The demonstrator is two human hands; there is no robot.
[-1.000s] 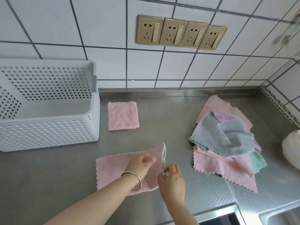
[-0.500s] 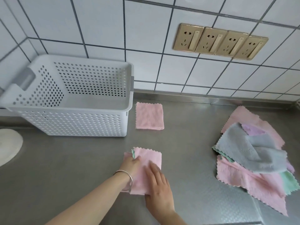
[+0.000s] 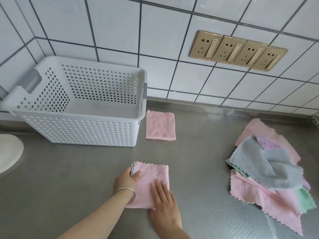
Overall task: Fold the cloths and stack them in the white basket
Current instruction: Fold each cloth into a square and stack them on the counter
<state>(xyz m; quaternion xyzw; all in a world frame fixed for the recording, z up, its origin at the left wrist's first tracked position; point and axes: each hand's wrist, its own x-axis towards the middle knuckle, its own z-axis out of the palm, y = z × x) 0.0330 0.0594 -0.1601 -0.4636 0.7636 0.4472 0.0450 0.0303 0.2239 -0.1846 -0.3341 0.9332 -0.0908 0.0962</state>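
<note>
The left hand (image 3: 126,178) pinches the left edge of a folded pink cloth (image 3: 151,180) on the steel counter (image 3: 69,187), while the right hand (image 3: 164,202) presses flat on its near right corner, fingers straight. Farther off, a second folded pink cloth (image 3: 160,125) lies just right of the white basket (image 3: 82,128). Unfolded cloths (image 3: 265,169) are heaped at the right.

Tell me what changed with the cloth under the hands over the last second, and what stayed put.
The pink cloth, a wide strip a second ago, got folded over leftward into a square. The right hand let go of its end and now presses flat on top; the left hand grips the left edge. The folded pink cloth, white basket and cloth pile stayed put.
</note>
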